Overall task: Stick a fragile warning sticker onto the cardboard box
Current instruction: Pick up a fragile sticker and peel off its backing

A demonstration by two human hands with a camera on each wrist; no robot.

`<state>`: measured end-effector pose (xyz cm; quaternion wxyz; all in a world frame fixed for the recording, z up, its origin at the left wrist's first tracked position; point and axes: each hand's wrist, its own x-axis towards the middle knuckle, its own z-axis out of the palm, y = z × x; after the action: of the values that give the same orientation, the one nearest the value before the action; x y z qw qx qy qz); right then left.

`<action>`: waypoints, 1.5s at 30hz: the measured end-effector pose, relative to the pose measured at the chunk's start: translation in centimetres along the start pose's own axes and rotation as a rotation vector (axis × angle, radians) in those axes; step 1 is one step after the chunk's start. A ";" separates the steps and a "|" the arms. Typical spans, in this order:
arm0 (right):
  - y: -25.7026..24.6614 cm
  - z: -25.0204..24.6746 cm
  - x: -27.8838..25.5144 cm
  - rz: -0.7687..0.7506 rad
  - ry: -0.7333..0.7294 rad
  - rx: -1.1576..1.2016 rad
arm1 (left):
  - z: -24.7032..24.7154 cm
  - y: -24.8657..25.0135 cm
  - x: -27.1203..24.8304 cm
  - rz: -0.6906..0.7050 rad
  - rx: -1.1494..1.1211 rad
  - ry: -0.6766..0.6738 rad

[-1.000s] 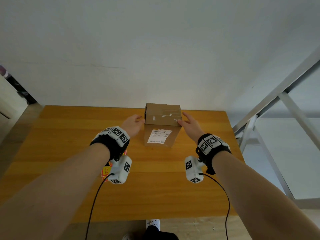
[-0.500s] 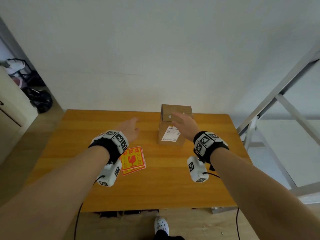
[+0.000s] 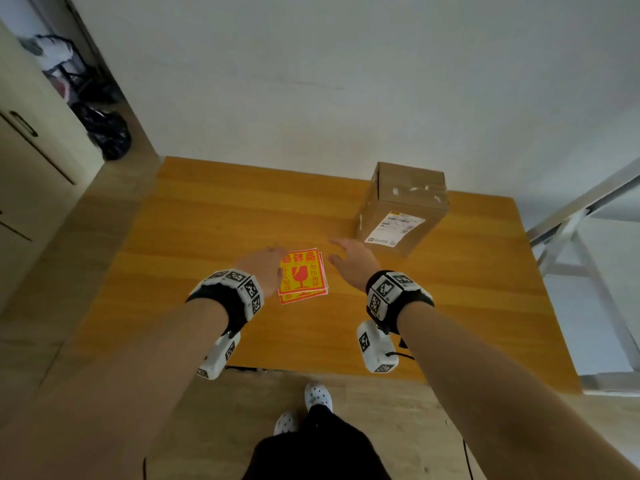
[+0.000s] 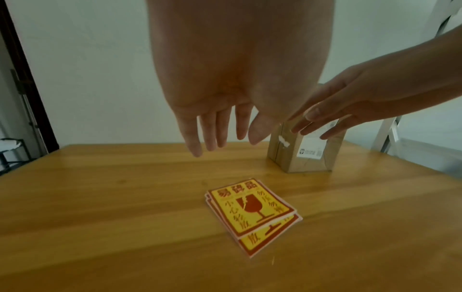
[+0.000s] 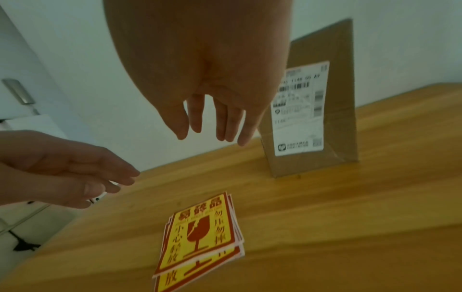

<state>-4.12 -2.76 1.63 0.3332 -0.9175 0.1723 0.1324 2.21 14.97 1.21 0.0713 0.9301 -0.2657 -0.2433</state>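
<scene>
Orange-brown wooden table (image 3: 214, 237) against plain white wall (image 3: 311, 64), pale wood-look floor (image 3: 104, 209), cream cabinet (image 3: 31, 161) at nine o'clock, grey metal frame (image 3: 585, 209) at three o'clock.

Stickers (image 3: 303, 276) left of box (image 3: 401, 209)

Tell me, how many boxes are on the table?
1. The cardboard box stands at the far right of the table, beyond the stickers. None seems hidden.
</scene>
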 end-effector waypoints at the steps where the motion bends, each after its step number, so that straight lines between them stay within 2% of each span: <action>1: 0.1 0.7 0.5 0.007 -0.018 -0.002 | 0.4 -0.3 0.1 -0.014 0.000 -0.015; 4: 0.7 2.8 2.1 0.014 -0.071 0.006 | 1.6 -0.9 0.6 -0.061 -0.056 -0.051; 11: 1.8 6.2 4.3 0.081 -0.154 0.037 | 5.0 -3.4 2.7 -0.066 -0.134 -0.122; 17: 2.6 7.9 6.0 0.091 -0.160 0.033 | 7.4 -3.9 3.6 0.006 0.058 -0.173; 21: 3.0 8.5 6.6 0.109 -0.132 0.049 | 8.9 -4.4 3.7 -0.007 0.054 -0.227; 26: 3.4 8.6 7.0 0.148 -0.022 0.132 | 9.7 -4.3 3.6 -0.003 0.025 -0.202; 31: 3.7 8.1 7.2 0.276 0.094 0.284 | 10.0 -4.2 3.4 -0.023 -0.048 -0.189; 36: 4.0 7.2 7.2 0.308 0.104 0.442 | 9.4 -4.0 3.4 -0.032 -0.128 -0.207; 41: 3.9 6.7 7.2 0.289 0.019 0.590 | 7.8 -3.2 3.2 -0.059 -0.285 -0.134; 45: 3.5 5.6 6.8 0.261 0.010 0.637 | 6.1 -2.6 2.9 -0.090 -0.394 -0.078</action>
<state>-0.10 -3.12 -6.94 0.5824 -0.7381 0.3227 0.1089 2.56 15.64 -6.05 0.2307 0.8989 -0.1737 -0.3296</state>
